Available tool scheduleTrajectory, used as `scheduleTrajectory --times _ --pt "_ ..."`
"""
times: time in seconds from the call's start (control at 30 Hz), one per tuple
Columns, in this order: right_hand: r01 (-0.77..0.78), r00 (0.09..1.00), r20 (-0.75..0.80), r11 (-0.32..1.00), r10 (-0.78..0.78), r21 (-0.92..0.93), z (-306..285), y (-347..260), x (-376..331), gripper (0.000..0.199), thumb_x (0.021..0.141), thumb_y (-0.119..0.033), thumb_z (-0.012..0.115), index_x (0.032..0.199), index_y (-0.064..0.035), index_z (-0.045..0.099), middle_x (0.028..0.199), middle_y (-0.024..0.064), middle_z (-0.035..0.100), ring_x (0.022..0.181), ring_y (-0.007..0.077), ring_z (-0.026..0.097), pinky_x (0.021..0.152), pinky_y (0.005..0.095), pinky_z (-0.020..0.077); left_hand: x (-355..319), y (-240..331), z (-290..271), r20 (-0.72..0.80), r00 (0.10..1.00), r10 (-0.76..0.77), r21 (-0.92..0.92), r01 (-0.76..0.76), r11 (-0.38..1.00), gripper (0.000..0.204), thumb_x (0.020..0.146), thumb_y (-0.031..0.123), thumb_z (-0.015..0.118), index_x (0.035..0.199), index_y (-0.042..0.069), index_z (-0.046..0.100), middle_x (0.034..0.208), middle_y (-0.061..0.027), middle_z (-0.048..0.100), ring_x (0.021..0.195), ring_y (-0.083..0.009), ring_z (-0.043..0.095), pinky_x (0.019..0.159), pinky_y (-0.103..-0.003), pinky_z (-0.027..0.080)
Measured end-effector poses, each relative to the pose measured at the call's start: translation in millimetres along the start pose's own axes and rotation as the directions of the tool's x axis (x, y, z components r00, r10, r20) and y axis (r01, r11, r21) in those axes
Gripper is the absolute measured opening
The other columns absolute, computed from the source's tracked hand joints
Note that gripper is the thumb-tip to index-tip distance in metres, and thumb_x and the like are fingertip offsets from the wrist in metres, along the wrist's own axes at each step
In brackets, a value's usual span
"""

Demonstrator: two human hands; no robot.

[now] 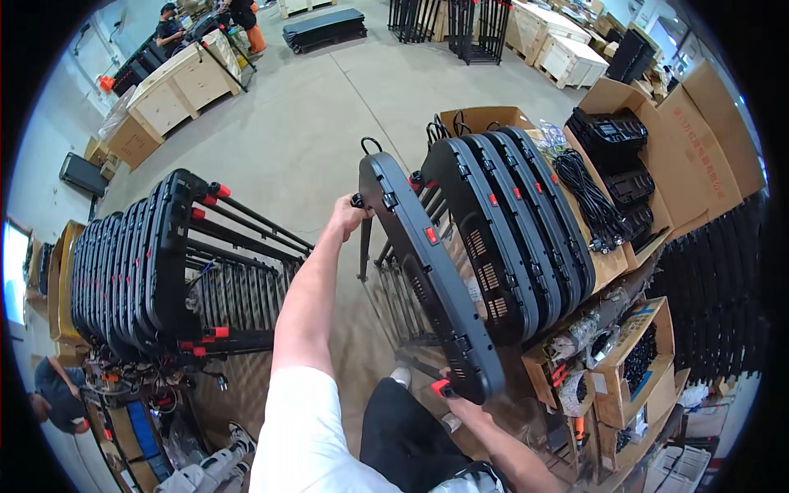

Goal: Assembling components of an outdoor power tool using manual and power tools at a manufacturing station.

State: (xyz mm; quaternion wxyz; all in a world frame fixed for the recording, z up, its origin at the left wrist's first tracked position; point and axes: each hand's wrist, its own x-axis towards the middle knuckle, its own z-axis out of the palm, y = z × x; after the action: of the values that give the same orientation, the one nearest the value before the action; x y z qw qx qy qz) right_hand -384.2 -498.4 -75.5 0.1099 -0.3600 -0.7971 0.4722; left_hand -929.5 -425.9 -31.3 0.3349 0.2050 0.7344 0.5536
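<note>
A long black plastic housing with rounded ends (415, 263), with a red catch on its edge and thin black tube legs, stands tilted in front of me between my two hands. My left hand (349, 217) is closed round its far end, by a black fitting at the corner. At the near end my right hand (462, 404) grips it low down, beside a red-tipped tube; some of those fingers are hidden under the housing. Just to the right stands a row of several similar housings (485, 238). Another row of upright black frames (131, 263) with red end caps stands to the left.
An open carton (715, 156) of black moulded parts and coiled black cables (588, 197) lie on the right. Below them are small-part boxes (629, 361). Wooden crates (177, 86), two people (170, 31) and stacked black panels (325, 31) are farther off. Another person (62, 390) is at left.
</note>
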Motion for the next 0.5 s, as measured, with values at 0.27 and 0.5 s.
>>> scheduleTrajectory --times 0.27,0.5 --pt "-0.026 0.976 -0.217 0.990 -0.004 -0.136 19.2 54.1 28.5 0.032 0.090 -0.027 0.075 0.116 -0.0074 0.071 0.096 0.0177 0.074 0.093 0.0419 0.072 0.083 0.0511 0.0575 49.3 -4.8 113.5 -0.078 0.996 0.051 0.102 -0.043 0.994 0.039 0.089 0.000 0.066 0.128 0.003 0.069 0.097 -0.0058 0.072 0.088 -0.0184 0.063 0.079 -0.035 0.053" --pt "-0.383 0.923 -0.088 0.878 0.374 -0.286 -42.6 -19.8 9.6 0.039 0.095 -0.044 0.068 0.109 -0.0086 0.077 0.098 0.0204 0.077 0.094 0.0453 0.072 0.084 0.0554 0.0572 -49.0 -58.9 152.1 0.042 0.981 -0.187 -0.709 0.161 0.687 0.059 0.107 0.056 0.057 0.145 0.011 0.056 0.121 -0.0089 0.069 0.106 -0.0183 0.063 0.082 -0.035 0.050"
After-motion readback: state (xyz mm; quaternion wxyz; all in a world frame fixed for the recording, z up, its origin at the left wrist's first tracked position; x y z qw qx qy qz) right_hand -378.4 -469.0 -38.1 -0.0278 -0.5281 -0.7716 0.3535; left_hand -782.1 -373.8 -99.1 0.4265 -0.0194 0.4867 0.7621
